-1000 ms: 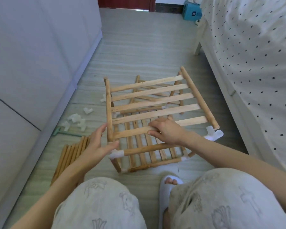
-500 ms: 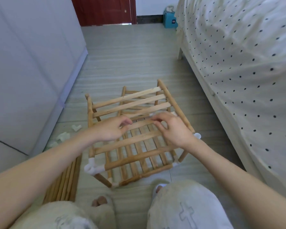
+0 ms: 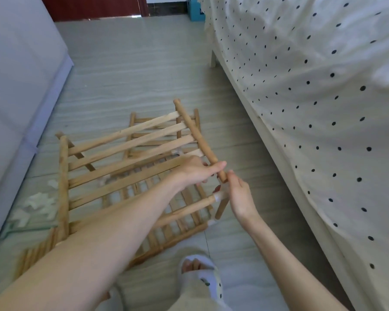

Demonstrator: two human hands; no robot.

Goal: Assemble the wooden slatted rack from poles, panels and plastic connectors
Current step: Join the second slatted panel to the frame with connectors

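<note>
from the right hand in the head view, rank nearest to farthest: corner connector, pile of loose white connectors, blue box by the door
1. Corner connector: at the right hand, near right corner of the rack.
2. Pile of loose white connectors: on the floor to the left, by the cabinet.
3. Blue box: far end of the room, beside the bed.
</note>
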